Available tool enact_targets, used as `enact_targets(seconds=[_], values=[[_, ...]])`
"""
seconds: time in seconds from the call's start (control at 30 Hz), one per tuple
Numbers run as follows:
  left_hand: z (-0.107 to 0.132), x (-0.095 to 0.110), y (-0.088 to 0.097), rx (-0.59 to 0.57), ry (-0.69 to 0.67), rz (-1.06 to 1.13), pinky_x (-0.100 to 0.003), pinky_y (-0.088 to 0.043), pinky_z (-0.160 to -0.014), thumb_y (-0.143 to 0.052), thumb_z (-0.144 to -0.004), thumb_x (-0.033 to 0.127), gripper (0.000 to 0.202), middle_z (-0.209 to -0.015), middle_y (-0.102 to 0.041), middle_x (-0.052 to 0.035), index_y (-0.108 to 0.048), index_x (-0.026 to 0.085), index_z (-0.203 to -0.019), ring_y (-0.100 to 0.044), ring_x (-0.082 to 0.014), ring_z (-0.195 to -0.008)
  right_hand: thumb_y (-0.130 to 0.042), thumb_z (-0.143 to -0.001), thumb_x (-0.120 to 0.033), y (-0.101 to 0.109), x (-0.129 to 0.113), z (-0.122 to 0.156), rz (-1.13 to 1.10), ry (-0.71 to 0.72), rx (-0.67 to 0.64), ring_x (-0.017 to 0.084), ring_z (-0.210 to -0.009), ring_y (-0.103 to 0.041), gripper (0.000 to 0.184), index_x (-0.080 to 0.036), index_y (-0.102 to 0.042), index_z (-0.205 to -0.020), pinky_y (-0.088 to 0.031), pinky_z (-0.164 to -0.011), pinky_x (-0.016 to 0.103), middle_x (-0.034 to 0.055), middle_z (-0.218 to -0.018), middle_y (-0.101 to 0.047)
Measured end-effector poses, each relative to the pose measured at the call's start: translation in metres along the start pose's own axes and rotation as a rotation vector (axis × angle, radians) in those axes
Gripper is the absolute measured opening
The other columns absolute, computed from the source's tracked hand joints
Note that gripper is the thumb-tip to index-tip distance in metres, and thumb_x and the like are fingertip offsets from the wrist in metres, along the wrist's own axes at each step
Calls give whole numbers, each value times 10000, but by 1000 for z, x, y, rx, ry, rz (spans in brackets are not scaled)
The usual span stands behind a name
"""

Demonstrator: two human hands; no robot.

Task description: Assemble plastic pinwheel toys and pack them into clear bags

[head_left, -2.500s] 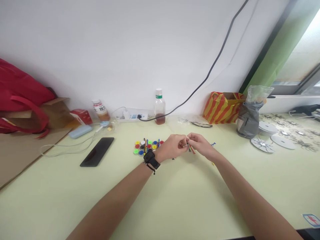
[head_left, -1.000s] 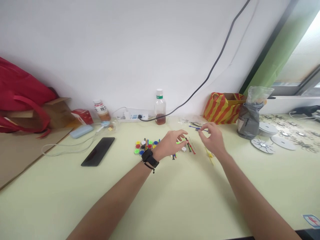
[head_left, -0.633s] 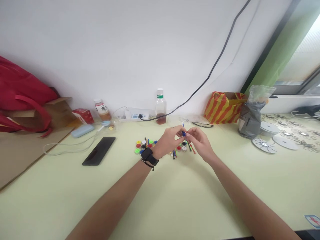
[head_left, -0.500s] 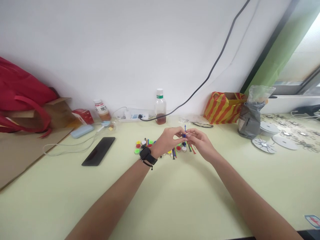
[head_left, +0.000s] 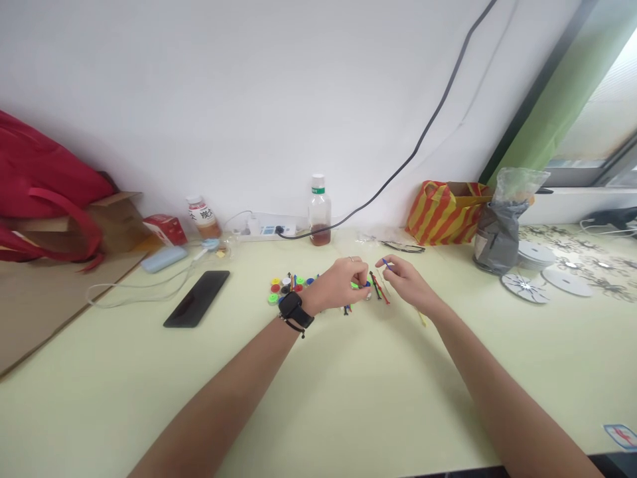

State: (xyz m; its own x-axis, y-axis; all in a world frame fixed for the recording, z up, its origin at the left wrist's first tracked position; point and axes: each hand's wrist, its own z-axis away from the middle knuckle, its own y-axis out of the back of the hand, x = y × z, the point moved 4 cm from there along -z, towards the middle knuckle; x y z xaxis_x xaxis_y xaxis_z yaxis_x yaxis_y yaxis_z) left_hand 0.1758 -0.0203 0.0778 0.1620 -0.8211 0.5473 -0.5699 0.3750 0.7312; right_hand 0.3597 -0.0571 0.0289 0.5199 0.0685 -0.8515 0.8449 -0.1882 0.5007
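My left hand (head_left: 344, 285), with a black watch on its wrist, is closed over the small parts, a small blue round piece (head_left: 367, 285) at its thumb and fingertips. Just to the right, my right hand (head_left: 407, 280) pinches a thin blue arrow-tipped stick (head_left: 387, 264). The two hands are apart. Beneath and beside the left hand lie several coloured round pieces (head_left: 275, 290), partly covered by it. Black and red arrow sticks (head_left: 381, 289) rest between the hands, and a yellow stick (head_left: 423, 318) shows below the right wrist.
A black phone (head_left: 197, 299) lies at left near a white cable. Along the wall stand a bottle of brown liquid (head_left: 319, 216), a power strip (head_left: 263, 229) and a striped bag (head_left: 442, 214). White discs (head_left: 526, 289) and a grey bag (head_left: 497, 242) are at right.
My hands have moved apart from where they met. The blue stick has come away with my right hand, and the blue round piece stays at my left fingertips.
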Motion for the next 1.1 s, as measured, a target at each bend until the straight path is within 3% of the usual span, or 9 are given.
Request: enact_targets(seconds=[0.13, 0.3, 0.37, 0.43, 0.57, 0.7, 0.83, 0.93, 1.1], values=[[5, 0, -16, -176, -2, 41, -295, -507, -747, -708, -810, 207, 44, -872, -735, -26, -722, 204, -851, -653, -177, -794, -544, -888, -346, 6, 25, -5, 344, -62, 33, 181, -619, -533, 260, -225, -611, -1107, -397, -606, 291, -22, -659, -570], [11, -9, -28, -271, 28, -36, -329, -499, -791, -746, -740, 178, 59, -822, -751, -21, -770, 231, -747, -673, -226, -885, -557, -931, -452, 8, 34, -8, 432, 18, -43, 202, -744, -635, 489, -216, -546, -1359, -474, -709, 315, 58, -939, -703], [12, -12, -25, -259, 36, -66, -327, -496, -786, -761, -734, 206, 22, -824, -741, -31, -764, 228, -732, -665, -239, -916, -567, -925, -468, 24, 35, -9, 493, 31, 9, 210, -796, -655, 413, -217, -615, -1249, -486, -736, 322, 79, -995, -711], [11, -13, -20, -240, 30, -91, -329, -494, -810, -787, -743, 272, 72, -872, -731, -39, -762, 225, -792, -651, -244, -946, -603, -892, -496, 45, 39, -6, 579, 7, 7, 225, -801, -666, 298, -220, -673, -978, -483, -696, 321, 80, -916, -716], [10, -18, -14, -214, 38, -159, -337, -487, -841, -830, -735, 344, 288, -1020, -702, -46, -740, 243, -989, -620, -257, -1004, -772, -722, -499, 72, 57, 7, 617, -233, -223, 211, -579, -641, 310, -227, -624, -733, -431, -524, 314, 61, -726, -700], [10, -25, -12, -190, 55, -208, -344, -480, -861, -799, -781, 316, 289, -1053, -694, -48, -722, 241, -1049, -611, -263, -1031, -702, -721, -286, 73, 58, 16, 519, -345, -363, 198, -525, -632, 108, -229, -617, -756, -420, -520, 308, 30, -625, -676], [8, -21, -7, -114, 59, -187, -359, -493, -890, -719, -863, 336, 276, -1105, -705, -66, -698, 228, -1116, -621, -264, -1060, -604, -758, -250, 70, 38, 9, 371, -296, -246, 191, -604, -632, 39, -228, -586, -785, -446, -574, 312, 32, -705, -683], [4, -12, -3, -19, 78, -87, -344, -520, -873, -643, -926, 340, 265, -1125, -723, -64, -678, 222, -1161, -659, -229, -1001, -575, -805, -275, 56, 15, 6, 54, -186, -193, 188, -697, -620, 61, -226, -577, -841, -480, -656, 314, 23, -764, -648], [-3, 3, -4, 131, 55, 149, -301, -567, -857, -599, -960, 321, 296, -1255, -712, -59, -668, 231, -1233, -693, -190, -1023, -621, -835, -300, 13, -23, 10, -559, -30, -279, 179, -778, -589, 148, -243, -565, -959, -499, -734, 324, 2, -854, -609]])
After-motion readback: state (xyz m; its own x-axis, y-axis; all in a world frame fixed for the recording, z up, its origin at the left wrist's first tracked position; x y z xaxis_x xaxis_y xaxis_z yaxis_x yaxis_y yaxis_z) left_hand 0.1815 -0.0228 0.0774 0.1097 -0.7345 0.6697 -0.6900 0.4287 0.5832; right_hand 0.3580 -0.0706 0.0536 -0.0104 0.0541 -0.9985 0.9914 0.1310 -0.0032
